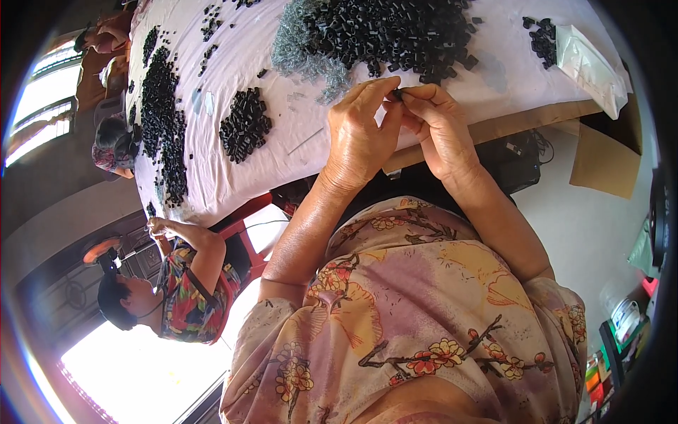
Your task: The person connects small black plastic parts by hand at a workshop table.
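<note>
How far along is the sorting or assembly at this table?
Seemingly midway. Possibly done: a small separate heap of black pieces on the white cloth. In hand: the left hand and right hand pinch one small black piece. Left: the big black pile and grey springs.

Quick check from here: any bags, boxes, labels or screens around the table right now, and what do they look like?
Clear plastic bag: table's far right edge, crumpled, whitish and see-through.
Brown cardboard sheet: hanging below the table's right end, flat, plain tan.
Small containers: lower right on the floor, too blurred to describe.
No screens in view.
</note>
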### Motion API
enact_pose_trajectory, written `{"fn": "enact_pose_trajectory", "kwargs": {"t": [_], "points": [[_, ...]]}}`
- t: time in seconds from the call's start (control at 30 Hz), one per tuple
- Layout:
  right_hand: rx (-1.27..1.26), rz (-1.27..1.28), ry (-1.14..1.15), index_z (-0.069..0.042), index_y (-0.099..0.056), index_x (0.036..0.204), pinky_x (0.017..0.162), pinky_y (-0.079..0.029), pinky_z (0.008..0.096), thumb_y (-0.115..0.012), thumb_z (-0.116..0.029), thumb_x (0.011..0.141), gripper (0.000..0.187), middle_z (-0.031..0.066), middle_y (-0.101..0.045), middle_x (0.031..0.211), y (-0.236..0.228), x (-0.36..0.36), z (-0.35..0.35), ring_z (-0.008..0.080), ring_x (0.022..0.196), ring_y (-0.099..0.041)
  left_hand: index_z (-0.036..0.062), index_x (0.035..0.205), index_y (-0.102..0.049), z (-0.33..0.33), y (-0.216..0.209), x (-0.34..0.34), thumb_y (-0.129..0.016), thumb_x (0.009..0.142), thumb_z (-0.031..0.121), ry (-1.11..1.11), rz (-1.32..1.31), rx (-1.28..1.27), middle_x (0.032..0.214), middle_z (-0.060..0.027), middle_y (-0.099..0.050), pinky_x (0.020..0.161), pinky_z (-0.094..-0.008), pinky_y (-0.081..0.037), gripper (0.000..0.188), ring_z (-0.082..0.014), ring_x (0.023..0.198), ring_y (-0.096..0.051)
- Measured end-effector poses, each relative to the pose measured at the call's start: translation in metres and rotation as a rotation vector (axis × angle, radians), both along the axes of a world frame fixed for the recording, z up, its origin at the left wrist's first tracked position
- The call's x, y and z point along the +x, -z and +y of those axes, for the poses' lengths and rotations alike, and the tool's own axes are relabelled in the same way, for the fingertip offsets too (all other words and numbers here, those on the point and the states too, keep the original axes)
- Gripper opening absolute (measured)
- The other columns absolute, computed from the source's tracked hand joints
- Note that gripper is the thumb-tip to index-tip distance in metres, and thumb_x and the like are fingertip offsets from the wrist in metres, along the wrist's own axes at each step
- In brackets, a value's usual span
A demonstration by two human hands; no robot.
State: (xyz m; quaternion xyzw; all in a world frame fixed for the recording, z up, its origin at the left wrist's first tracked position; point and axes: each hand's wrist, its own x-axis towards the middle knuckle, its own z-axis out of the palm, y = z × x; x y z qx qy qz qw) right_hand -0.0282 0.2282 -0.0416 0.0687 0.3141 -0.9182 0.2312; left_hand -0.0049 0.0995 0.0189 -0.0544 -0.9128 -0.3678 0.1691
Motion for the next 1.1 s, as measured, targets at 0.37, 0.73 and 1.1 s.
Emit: {"fn": "enact_pose_trajectory", "kwargs": {"t": [0.37,0.73,1.1], "points": [[0.065,-0.013,-0.035,-0.003,-0.062,0.101,0.079,-0.057,0.0272,-0.06,-0.009,0.096,0.008,0.0114,-0.07,0.096,-0.006,0.002,-0.002,0.0197,0.091,-0.071,-0.0018,0.096,-0.069,-0.015,-0.004,0.0,-0.063,0.084,-0.002,-0.031,-0.161,0.174,0.086,-0.0156,-0.072,0.071,-0.0315,-0.056,0.013,-0.0245,0.081,-0.073],[0.15,0.073,-0.013,-0.002,-0.063,0.109,0.076,-0.056,0.0249,-0.058,-0.01,0.098,0.014,0.0086,-0.07,0.095,-0.003,0.003,-0.004,0.0147,0.084,-0.07,-0.0016,0.092,-0.064,-0.012,-0.002,0.004,-0.066,0.082,-0.002,-0.01,-0.132,0.187,0.084,-0.0124,-0.07,0.071,-0.0308,-0.055,0.01,-0.0212,0.078,-0.071],[0.165,0.16,-0.042,0.0,-0.065,0.11,0.079,-0.056,0.0252,-0.06,-0.011,0.098,0.017,0.0088,-0.071,0.095,-0.005,0.002,-0.003,0.0143,0.085,-0.07,-0.0021,0.091,-0.064,-0.015,-0.002,0.002,-0.065,0.083,-0.002,-0.038,-0.124,0.224,0.082,-0.0118,-0.07,0.07,-0.0295,-0.055,0.008,-0.0198,0.075,-0.07]]}}
